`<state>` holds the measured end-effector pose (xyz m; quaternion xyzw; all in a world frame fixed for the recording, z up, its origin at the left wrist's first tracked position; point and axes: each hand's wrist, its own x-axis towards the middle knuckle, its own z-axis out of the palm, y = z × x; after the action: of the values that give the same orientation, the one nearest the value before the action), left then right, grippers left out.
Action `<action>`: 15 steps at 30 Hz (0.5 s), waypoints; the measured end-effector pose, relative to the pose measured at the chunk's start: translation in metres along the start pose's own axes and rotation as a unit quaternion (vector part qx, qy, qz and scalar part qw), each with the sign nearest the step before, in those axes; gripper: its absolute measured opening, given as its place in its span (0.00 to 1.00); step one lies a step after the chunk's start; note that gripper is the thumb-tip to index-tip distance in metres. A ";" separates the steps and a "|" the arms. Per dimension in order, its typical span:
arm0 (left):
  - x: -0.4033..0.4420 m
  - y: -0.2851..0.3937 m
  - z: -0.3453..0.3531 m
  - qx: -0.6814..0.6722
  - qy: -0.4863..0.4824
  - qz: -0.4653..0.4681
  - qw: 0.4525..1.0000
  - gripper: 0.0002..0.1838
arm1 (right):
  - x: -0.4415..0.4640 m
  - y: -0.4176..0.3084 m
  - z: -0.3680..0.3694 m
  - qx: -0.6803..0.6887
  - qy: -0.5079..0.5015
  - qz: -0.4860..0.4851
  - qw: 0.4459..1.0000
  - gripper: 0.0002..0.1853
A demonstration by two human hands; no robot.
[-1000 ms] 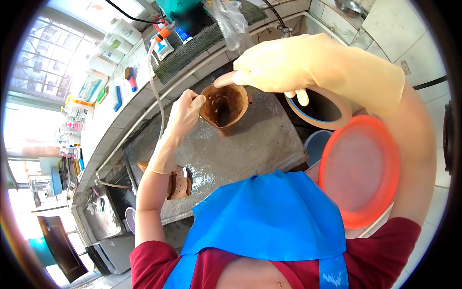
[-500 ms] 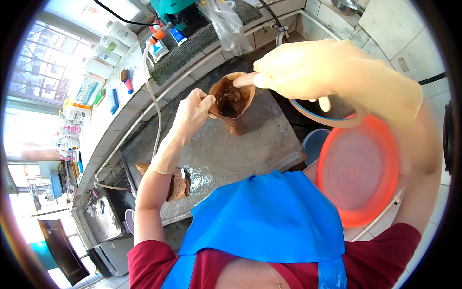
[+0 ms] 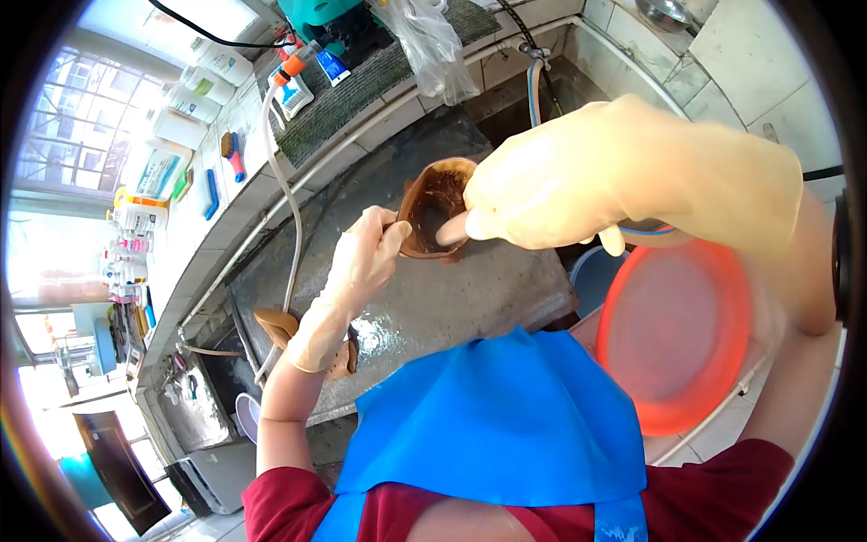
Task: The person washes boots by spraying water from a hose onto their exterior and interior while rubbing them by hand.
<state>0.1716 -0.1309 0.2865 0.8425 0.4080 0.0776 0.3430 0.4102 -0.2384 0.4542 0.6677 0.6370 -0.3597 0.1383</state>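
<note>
Stick (image 3: 453, 229): upper part hidden in right hand (image 3: 542, 181). Brown vessel (image 3: 444, 190): right side behind that hand. Perforated brown piece (image 3: 341, 361): partly covered by left forearm (image 3: 293, 393). Bottle labels (image 3: 160, 168): too small for me to read. Teal machine (image 3: 312, 8): cut off above.

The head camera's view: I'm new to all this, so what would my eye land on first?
Probably the bright blue, shiny apron filling the bottom centre, then the round, orange-red plastic basin to its right. Above the apron, the left hand, in a pale glove, grips the rim of a brown, hollow, open-topped item, while the pale-yellow-gloved right hand holds a tan rod reaching into it.
</note>
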 end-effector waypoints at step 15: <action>-0.004 0.003 -0.005 -0.009 0.020 -0.017 1.000 0.14 | 0.014 -0.018 -0.029 -0.045 -0.120 -0.061 0.990 0.22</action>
<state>0.1689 -0.1327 0.2924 0.8306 0.4285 0.0917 0.3437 0.4007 -0.2063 0.4706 0.5732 0.6706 -0.4157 0.2212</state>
